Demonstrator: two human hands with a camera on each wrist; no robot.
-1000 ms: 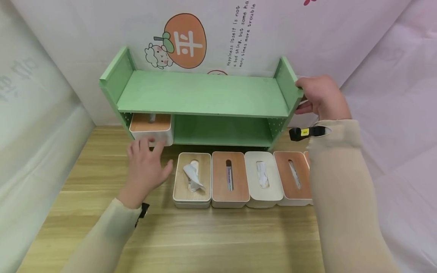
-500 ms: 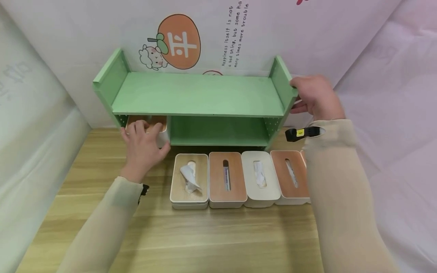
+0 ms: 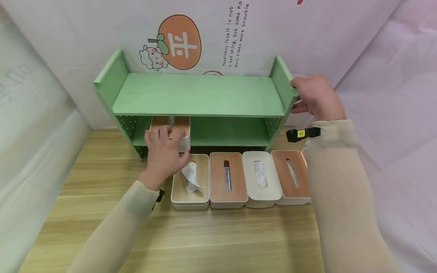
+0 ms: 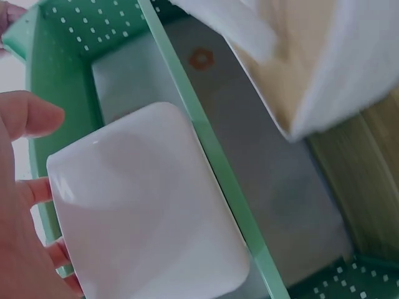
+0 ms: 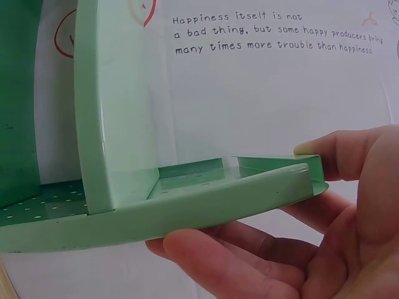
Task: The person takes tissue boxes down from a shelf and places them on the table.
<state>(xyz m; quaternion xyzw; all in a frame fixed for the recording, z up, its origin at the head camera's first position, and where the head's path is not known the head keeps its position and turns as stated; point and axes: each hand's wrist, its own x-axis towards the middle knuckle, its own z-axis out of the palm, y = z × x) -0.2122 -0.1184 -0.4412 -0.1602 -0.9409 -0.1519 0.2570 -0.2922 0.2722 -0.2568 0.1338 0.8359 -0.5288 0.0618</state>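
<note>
My left hand (image 3: 164,154) holds a white tissue box (image 3: 181,123) with a wood-brown lid, on the lower level of a green shelf rack (image 3: 198,93). Its fingers bend over the lid, and the thumb is at the box's right side. In the left wrist view the white front of the tissue box (image 4: 143,205) overhangs the shelf's green front edge (image 4: 215,152); the fingers lie along the lid. My right hand (image 3: 317,94) grips the raised end panel of the rack at right; in the right wrist view, thumb and fingers are around the panel's corner (image 5: 305,177).
In front of the rack, several tissue boxes stand in a row on the wooden table (image 3: 211,239). The leftmost has a pale wood lid (image 3: 181,189) with tissue sticking out; beside it are a brown-lidded box (image 3: 218,178) and a cream box (image 3: 269,189). A printed cloth (image 3: 211,34) hangs behind.
My left hand came onto the tissue box at the shelf's left end, and the box has shifted right with it, baring the shelf's left end. The right hand keeps its grip on the rack.
</note>
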